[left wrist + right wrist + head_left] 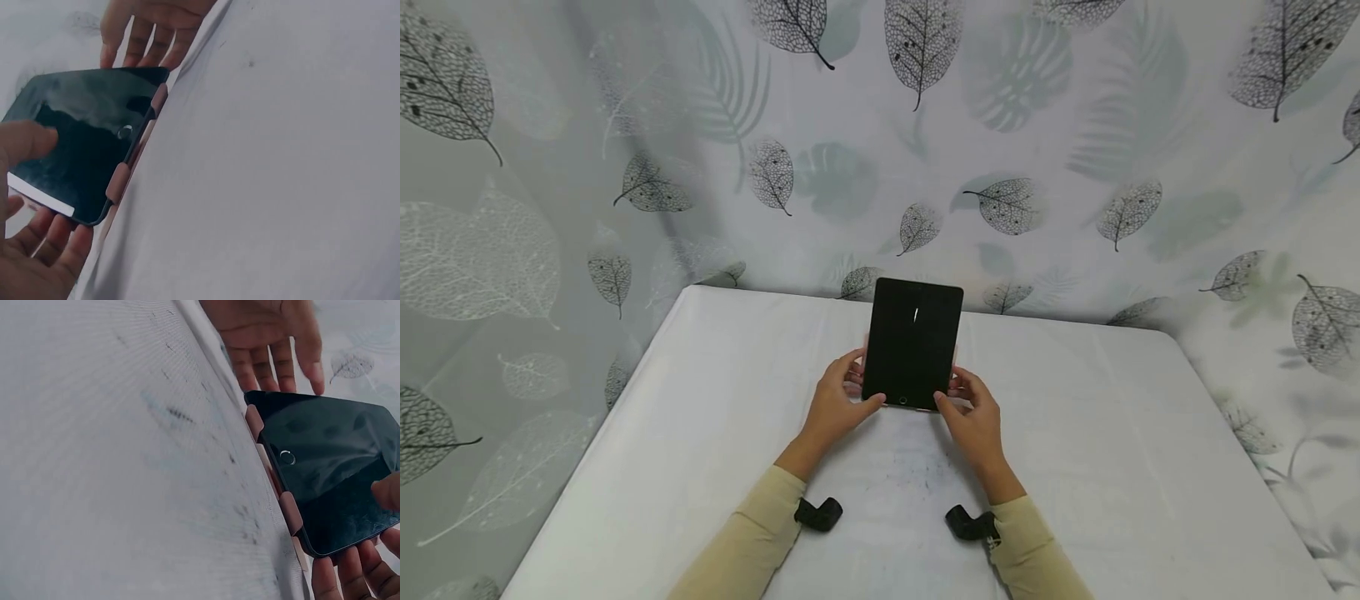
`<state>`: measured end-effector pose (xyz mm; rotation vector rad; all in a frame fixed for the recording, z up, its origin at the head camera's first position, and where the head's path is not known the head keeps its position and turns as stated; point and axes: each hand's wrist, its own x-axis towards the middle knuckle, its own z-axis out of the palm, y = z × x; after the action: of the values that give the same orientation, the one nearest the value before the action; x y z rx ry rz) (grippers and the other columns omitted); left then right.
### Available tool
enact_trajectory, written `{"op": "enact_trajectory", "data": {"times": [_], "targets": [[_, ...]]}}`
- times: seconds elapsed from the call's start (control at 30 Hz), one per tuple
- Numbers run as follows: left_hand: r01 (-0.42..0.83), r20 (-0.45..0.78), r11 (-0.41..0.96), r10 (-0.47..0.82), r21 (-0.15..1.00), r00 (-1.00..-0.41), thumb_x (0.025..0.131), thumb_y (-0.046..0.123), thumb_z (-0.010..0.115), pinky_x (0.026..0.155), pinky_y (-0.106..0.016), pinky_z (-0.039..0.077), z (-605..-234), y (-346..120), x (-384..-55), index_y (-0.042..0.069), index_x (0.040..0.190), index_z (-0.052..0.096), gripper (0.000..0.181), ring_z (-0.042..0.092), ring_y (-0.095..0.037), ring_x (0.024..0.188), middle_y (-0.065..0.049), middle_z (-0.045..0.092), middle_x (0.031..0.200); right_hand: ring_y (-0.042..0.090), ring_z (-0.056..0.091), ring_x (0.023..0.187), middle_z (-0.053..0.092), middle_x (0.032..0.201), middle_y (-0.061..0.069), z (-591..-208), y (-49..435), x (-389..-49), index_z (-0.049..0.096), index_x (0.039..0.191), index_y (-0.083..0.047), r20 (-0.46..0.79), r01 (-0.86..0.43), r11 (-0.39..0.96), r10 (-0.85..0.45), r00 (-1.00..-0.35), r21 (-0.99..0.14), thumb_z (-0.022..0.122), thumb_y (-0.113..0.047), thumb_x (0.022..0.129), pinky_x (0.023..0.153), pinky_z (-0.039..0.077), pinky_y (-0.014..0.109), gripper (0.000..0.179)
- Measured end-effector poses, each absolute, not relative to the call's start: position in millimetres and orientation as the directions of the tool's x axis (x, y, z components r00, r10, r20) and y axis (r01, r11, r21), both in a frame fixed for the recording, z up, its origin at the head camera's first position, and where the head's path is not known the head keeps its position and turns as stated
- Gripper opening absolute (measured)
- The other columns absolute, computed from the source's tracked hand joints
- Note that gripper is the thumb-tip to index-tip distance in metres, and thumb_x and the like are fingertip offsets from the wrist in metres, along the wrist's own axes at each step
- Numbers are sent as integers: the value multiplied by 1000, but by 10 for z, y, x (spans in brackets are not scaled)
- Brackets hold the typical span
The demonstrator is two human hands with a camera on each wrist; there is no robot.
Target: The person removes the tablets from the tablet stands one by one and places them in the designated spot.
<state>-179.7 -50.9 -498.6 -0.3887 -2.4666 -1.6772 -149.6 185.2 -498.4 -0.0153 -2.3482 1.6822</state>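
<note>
A black tablet (912, 346) with a round home button leans back, tilted, near the far side of the table. Pink tabs of a stand (119, 181) hook over its lower edge in both wrist views; most of the stand is hidden behind the screen. My left hand (837, 407) grips the tablet at its lower left, thumb at the front and fingers along the side. At the lower right, my right hand (976, 421) holds it the same way. The right wrist view shows the right thumb (387, 490) over the dark screen.
A white cloth covers the table (1097, 433), with faint dark smudges in front of the tablet. Behind it and to the sides hangs a leaf-patterned curtain (850, 183). Black wrist cameras (820, 515) stick out inward from both sleeves.
</note>
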Motion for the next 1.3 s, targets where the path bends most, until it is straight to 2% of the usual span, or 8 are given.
{"op": "enact_trajectory", "data": {"times": [0.23,0.37,0.53,0.73,0.93,1.0,1.17,1.3], "targets": [[227,224,279,43,933,-974,79,0,82,88,-42,60,-5027,-433,-1797,10,143,56,69,62,-26,104,-13,60,115,32,65,103,64,114,19,-5041,1794,-1531,63,133,-3,210,-131,304,245,-946,-944,75,0,88,77,51,9,46],[240,250,250,-11,938,-968,83,-11,69,82,-32,59,-5062,-398,-1804,11,139,61,61,63,-26,101,-14,61,113,26,63,100,63,111,17,-5096,1711,-1571,63,131,-3,199,-98,310,314,-928,-946,70,6,88,77,49,8,45],[267,283,201,-52,942,-958,83,-20,55,77,-22,54,-5097,-374,-1793,9,136,65,61,63,-29,97,-17,62,110,22,61,94,63,108,20,-5105,1654,-1580,65,126,2,225,-130,269,363,-904,-954,68,14,85,75,50,10,43],[260,271,118,-88,958,-959,84,-22,56,76,-24,52,-5119,-355,-1802,6,134,66,58,63,-36,98,-21,63,112,13,60,94,64,108,22,-5087,1669,-1573,66,125,2,230,-165,202,361,-904,-965,68,16,84,76,50,11,43],[248,252,81,-49,965,-966,84,-25,53,74,-22,50,-5041,-362,-1785,-3,137,61,58,60,-44,102,-29,60,117,16,58,99,64,111,25,-5075,1682,-1550,64,129,5,247,-185,201,351,-903,-962,67,16,86,78,49,12,45],[246,248,66,-26,967,-969,85,-24,52,75,-20,50,-5003,-381,-1771,-2,137,60,58,61,-42,102,-28,60,117,13,58,100,64,113,27,-4997,1657,-1498,62,130,7,269,-209,203,340,-901,-957,66,17,86,79,50,12,45],[219,220,-22,50,975,-974,89,-20,52,81,-18,52,-5099,-505,-1813,8,141,60,59,64,-27,103,-18,61,121,3,61,101,63,122,30,-5011,1639,-1467,60,133,9,311,-290,113,294,-904,-950,63,20,87,82,52,11,47],[213,219,-70,90,975,-972,89,-20,53,82,-18,54,-5133,-616,-1840,7,142,59,60,65,-20,102,-19,60,123,0,66,100,61,129,34,-5088,1634,-1482,59,137,9,316,-317,41,265,-911,-948,63,19,88,84,54,11,50]]}}
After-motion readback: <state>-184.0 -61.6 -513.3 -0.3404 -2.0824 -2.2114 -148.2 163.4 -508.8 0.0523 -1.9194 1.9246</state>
